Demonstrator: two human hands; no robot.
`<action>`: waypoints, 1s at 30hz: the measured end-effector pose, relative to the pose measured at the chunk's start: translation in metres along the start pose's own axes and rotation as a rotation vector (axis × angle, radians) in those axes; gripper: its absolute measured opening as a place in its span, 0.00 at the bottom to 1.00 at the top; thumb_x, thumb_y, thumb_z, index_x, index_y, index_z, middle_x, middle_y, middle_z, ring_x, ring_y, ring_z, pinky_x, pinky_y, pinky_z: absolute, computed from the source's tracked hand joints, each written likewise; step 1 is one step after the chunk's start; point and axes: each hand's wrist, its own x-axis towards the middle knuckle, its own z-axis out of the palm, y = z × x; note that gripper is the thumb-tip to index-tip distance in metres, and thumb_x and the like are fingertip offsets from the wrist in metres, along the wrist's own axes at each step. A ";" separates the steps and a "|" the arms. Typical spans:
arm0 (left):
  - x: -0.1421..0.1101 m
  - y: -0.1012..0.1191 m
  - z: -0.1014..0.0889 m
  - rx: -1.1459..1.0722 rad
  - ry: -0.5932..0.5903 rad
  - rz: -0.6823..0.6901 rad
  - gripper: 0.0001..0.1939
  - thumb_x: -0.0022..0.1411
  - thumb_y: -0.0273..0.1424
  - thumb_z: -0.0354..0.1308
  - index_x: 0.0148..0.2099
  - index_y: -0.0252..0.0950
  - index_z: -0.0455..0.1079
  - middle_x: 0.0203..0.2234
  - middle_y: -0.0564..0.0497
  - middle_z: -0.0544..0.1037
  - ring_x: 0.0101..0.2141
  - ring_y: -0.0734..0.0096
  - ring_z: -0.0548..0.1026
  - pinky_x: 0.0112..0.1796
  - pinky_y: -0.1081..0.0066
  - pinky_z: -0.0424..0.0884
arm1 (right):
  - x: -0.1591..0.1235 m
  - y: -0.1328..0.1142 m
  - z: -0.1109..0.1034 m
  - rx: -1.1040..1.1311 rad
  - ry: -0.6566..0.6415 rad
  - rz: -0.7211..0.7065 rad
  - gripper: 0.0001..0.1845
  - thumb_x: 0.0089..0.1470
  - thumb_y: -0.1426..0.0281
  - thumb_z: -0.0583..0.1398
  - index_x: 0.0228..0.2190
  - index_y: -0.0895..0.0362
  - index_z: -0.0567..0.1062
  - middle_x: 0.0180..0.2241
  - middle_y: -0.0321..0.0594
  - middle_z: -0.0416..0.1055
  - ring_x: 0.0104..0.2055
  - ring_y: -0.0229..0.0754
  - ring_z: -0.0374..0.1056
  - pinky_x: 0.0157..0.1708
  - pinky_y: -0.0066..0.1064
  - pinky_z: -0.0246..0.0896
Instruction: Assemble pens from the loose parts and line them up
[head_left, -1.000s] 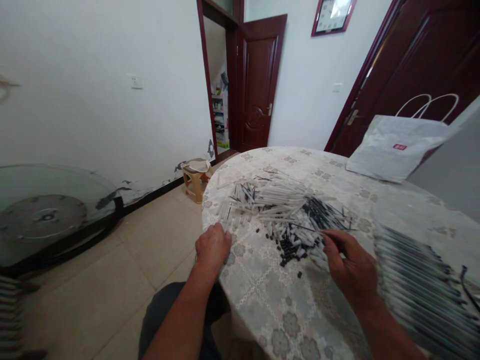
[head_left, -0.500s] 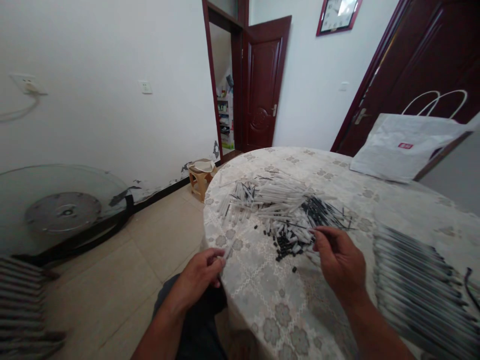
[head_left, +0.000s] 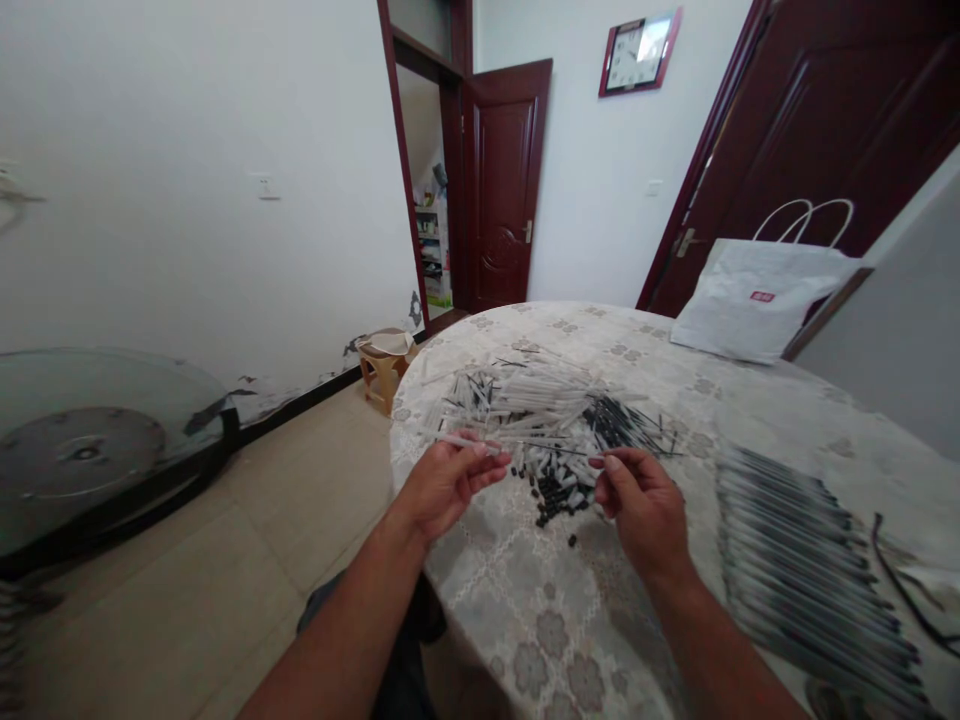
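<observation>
My left hand (head_left: 454, 485) pinches a translucent white pen barrel (head_left: 450, 437) that points away to the left above the table. In my right hand (head_left: 641, 505) a thin dark pen refill (head_left: 556, 450) is held by one end between thumb and fingertips. The refill's free end points left toward the barrel; whether the two touch I cannot tell. Beyond both hands lies a heap of white barrels (head_left: 536, 392), with dark refills (head_left: 619, 422) on its right side. Small black plugs (head_left: 553, 497) and short whitish pieces (head_left: 574, 478) lie scattered between the hands.
Rows of barrels with dark insides (head_left: 802, 570) lie at the right of the round table, which has a flowered tablecloth (head_left: 510, 570). A white paper bag (head_left: 757, 300) stands at the back right. A small stool (head_left: 384, 370) is on the floor beyond the table's left edge.
My left hand has risen and moved right over the table, bringing the barrel near the refill. My right hand stays near the heap with the refill. The view has shifted slightly.
</observation>
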 end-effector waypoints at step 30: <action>0.057 -0.054 0.005 -0.188 0.008 0.025 0.19 0.52 0.28 0.74 0.41 0.35 0.67 0.36 0.48 0.83 0.38 0.61 0.83 0.41 0.62 0.80 | 0.004 0.006 -0.003 -0.118 0.074 -0.059 0.15 0.58 0.57 0.65 0.38 0.56 0.75 0.33 0.41 0.80 0.21 0.34 0.64 0.17 0.25 0.58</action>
